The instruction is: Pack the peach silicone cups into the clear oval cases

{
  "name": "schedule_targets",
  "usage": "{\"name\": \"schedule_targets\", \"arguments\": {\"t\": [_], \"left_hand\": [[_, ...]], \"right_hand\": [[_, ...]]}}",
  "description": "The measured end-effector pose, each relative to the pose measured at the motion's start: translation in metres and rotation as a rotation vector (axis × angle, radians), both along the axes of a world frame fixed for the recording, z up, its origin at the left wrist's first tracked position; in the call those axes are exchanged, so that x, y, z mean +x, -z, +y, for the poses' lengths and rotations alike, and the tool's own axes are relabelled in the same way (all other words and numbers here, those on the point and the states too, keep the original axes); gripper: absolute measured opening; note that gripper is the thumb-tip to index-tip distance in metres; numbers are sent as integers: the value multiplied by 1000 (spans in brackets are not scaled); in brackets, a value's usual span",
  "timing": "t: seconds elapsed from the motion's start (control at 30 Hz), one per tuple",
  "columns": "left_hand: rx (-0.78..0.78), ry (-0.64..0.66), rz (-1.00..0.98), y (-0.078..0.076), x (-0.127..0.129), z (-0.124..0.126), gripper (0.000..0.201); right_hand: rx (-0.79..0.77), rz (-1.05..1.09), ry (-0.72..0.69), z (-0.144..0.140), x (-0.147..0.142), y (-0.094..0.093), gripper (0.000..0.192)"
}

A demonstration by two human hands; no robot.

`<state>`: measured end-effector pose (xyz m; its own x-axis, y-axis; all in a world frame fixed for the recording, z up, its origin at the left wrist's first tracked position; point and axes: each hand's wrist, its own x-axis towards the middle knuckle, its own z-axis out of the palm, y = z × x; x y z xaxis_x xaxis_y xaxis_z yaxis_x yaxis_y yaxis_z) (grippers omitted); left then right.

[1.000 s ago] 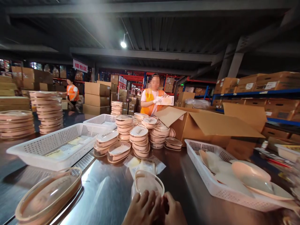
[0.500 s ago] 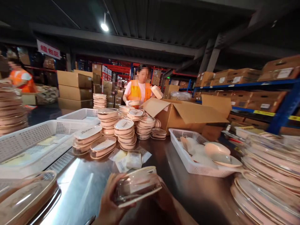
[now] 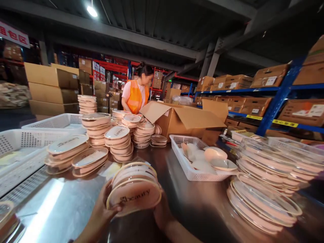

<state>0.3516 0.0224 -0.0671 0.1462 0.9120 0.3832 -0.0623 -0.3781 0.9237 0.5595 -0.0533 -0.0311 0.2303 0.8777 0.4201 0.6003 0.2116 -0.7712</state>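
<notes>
My left hand (image 3: 102, 202) is closed on the left end of an oval pink cosmetic bag (image 3: 134, 195), its thumb over the front face. That face carries dark lettering that reads "beauty", and the side of the bag looks partly clear. My right hand (image 3: 162, 207) grips the other end, its fingers mostly hidden behind the bag. The bag is tilted up towards me above the metal table (image 3: 141, 229). Just beyond it lie small paper or plastic packets (image 3: 110, 171), partly covered by the bag. Stacks of similar oval bags (image 3: 117, 135) stand further back.
White perforated baskets (image 3: 199, 177) stand right and left (image 3: 15, 135); the right one holds pink and white pieces. More oval bags are piled at the right (image 3: 263, 202). Behind is an open carton (image 3: 187, 118), with a co-worker in an orange vest (image 3: 136, 96) beside it.
The bag in my hands has turned so its lettered face points towards me. My view has swung to the right. The co-worker now leans down beside the carton, with hands hidden.
</notes>
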Motion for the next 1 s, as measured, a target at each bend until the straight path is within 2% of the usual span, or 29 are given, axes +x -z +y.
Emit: {"name": "schedule_targets", "arguments": {"t": [0.07, 0.1, 0.2, 0.23, 0.3, 0.33, 0.47, 0.63, 0.77, 0.87, 1.0], "left_hand": [[118, -3, 113, 5, -9, 15, 98], [188, -29, 170, 7, -14, 20, 92], [455, -77, 351, 8, -23, 24, 58], [564, -72, 403, 6, -26, 23, 50], [756, -58, 487, -1, -30, 19, 48], [830, -65, 514, -5, -31, 17, 51], [1005, -120, 522, -17, -38, 9, 62], [1078, -152, 464, -15, -44, 12, 65], [1042, -103, 410, -14, -44, 18, 57], [999, -70, 372, -17, -43, 20, 54], [972, -105, 327, -20, -42, 19, 57]], "right_hand": [[98, 82, 10, 2, 8, -3, 52], [167, 85, -13, 2, 12, -5, 49], [358, -65, -223, -4, 17, -17, 22], [391, -124, -308, -7, 17, -21, 22], [385, -211, -411, -11, 16, -26, 29], [361, -231, -405, -12, 15, -27, 31], [237, -281, -259, -7, 19, -19, 22], [259, -545, -384, 8, 30, -8, 25], [281, -750, -500, 11, 39, -7, 41], [310, -780, -529, 8, 42, -10, 40], [344, -723, -545, 5, 44, -14, 49]]}}
